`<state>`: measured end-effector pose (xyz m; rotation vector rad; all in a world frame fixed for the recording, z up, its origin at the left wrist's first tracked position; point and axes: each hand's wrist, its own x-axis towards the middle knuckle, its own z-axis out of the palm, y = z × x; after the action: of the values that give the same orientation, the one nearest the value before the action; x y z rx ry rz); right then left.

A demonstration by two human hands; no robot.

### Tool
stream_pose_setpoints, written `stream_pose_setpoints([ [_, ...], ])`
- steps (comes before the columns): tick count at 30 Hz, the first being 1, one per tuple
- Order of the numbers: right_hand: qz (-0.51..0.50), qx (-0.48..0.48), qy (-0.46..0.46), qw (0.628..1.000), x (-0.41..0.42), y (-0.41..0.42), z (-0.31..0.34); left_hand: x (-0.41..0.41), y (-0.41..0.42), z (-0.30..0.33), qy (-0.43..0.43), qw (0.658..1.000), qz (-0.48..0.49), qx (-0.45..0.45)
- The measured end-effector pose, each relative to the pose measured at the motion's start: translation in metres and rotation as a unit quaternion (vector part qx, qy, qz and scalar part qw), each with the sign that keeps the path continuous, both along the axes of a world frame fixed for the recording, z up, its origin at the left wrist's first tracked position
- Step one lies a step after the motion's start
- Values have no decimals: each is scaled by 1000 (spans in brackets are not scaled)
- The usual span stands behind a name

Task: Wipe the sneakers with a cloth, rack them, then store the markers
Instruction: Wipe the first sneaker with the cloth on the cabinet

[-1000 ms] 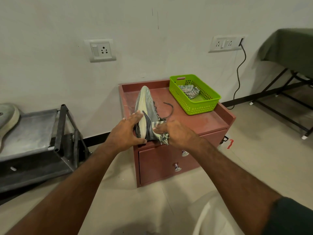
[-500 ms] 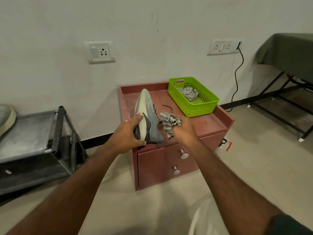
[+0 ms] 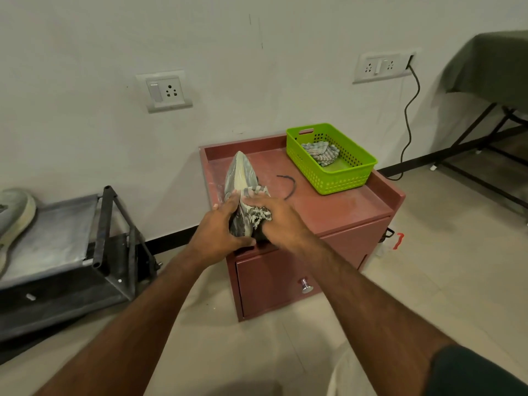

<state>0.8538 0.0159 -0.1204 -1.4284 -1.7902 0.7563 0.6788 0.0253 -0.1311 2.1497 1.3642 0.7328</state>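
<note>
A grey sneaker (image 3: 239, 174) with a cream sole stands on its side on the red cabinet (image 3: 328, 207), toe pointing away from me. My left hand (image 3: 220, 231) grips its heel end. My right hand (image 3: 278, 220) presses a striped cloth (image 3: 257, 214) against the sneaker's right side near the heel. A second grey sneaker (image 3: 14, 221) lies on the dark metal rack (image 3: 105, 232) at the far left. No markers are visible.
A green plastic basket (image 3: 348, 178) holding another striped cloth (image 3: 322, 151) sits at the cabinet's back right. A loose dark lace (image 3: 288, 184) lies on the cabinet top. A drawer knob (image 3: 305, 285) faces me. A draped table (image 3: 491, 70) stands at right, a cable (image 3: 410, 121) hangs from the wall socket.
My right hand lifted the cloth off the sneaker half a second ago and has now brought it back down onto the shoe's heel side. The left hand kept its hold.
</note>
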Motion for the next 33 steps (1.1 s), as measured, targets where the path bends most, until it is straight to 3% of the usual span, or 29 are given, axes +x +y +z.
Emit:
stream_pose_setpoints([
  [7,38,-84,118,989,15,-15,16,-16,4,0,51,999,2,-3],
  [10,-124,-45,178,975,29,-6,9,-14,2,1,62,998,13,11],
  [12,-208,15,263,942,37,1,6,-13,2,1,56,998,17,16],
  [15,-224,-11,320,920,36,0,-1,-13,2,2,32,999,12,12],
  [18,-124,-124,190,966,12,-12,-11,-13,0,3,21,1000,15,16],
  [20,-108,-149,155,971,1,-10,-15,-11,-1,2,25,999,19,30],
  [23,-174,-186,205,945,7,5,-10,-8,-4,1,35,999,23,26],
  [26,-144,-230,242,932,15,7,-3,-6,-6,1,41,999,13,12],
  [28,-133,-146,153,968,17,6,5,-2,-5,2,44,999,21,9],
  [30,-130,-1,31,991,23,5,17,4,-7,5,80,996,14,23],
  [31,-124,73,-25,989,28,5,21,6,-7,5,101,995,9,22],
  [33,-118,127,-124,977,45,5,25,10,-5,5,111,994,22,8],
])
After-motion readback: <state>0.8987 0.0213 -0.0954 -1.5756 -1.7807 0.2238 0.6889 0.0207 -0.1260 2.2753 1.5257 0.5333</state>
